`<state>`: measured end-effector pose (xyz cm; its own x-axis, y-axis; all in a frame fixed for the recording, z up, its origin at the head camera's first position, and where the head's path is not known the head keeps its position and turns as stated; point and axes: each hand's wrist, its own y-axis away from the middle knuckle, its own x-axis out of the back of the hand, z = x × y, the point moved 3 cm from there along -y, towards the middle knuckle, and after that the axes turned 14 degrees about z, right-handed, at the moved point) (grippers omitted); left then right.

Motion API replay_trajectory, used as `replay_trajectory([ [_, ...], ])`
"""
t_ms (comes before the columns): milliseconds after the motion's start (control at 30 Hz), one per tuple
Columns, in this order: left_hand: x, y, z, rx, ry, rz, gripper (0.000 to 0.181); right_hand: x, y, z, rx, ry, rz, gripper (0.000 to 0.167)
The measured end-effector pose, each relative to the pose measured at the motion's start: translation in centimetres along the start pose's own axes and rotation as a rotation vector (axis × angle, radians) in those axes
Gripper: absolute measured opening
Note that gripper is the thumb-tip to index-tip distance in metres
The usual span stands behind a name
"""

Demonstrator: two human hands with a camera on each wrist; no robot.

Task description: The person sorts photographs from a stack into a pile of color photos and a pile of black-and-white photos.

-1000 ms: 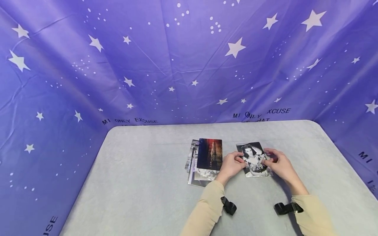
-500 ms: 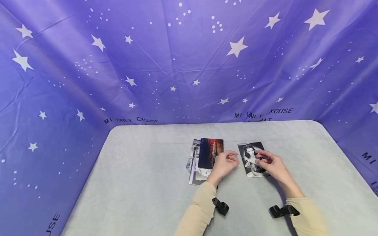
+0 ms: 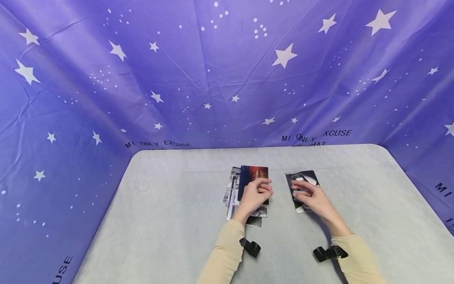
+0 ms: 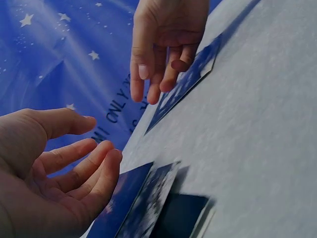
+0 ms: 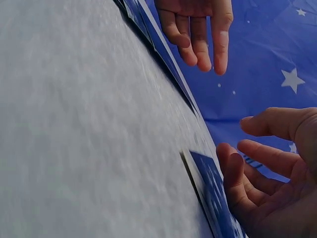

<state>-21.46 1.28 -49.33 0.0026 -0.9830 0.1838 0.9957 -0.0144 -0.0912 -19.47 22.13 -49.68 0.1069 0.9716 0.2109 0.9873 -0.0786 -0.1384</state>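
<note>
My left hand hovers over a loose stack of pictures, its fingers loosely bent with nothing between them. The top picture is dark blue and red; black-and-white ones stick out at its left and below. My right hand is above a separate black-and-white picture to the right, partly covering it. In the left wrist view the left hand has thumb and fingers apart beside the stack. The right wrist view shows the right hand empty over its picture.
The pictures lie on a grey table. A purple-blue cloth with white stars and printed lettering hangs behind and beside it. Each beige sleeve carries a black wrist device.
My left hand has let go of the right-hand picture and moved left over the stack. My right hand has left that picture's right edge and shifted left above it.
</note>
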Motion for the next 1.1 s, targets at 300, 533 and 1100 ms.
replay_trajectory([
  [300,2.2,-0.4,-0.5,-0.010,0.023,0.035,0.034,-2.5,-0.6,-0.6,0.001,0.001,-0.053,0.046],
  [533,4.4,-0.5,-0.7,0.011,-0.003,0.072,0.037,-4.2,-0.7,-0.4,-0.080,-0.014,-0.076,0.050],
  [1100,7.8,-0.7,-2.2,0.012,-0.118,0.162,0.045,-7.2,-1.1,-0.9,0.008,0.123,-0.075,0.057],
])
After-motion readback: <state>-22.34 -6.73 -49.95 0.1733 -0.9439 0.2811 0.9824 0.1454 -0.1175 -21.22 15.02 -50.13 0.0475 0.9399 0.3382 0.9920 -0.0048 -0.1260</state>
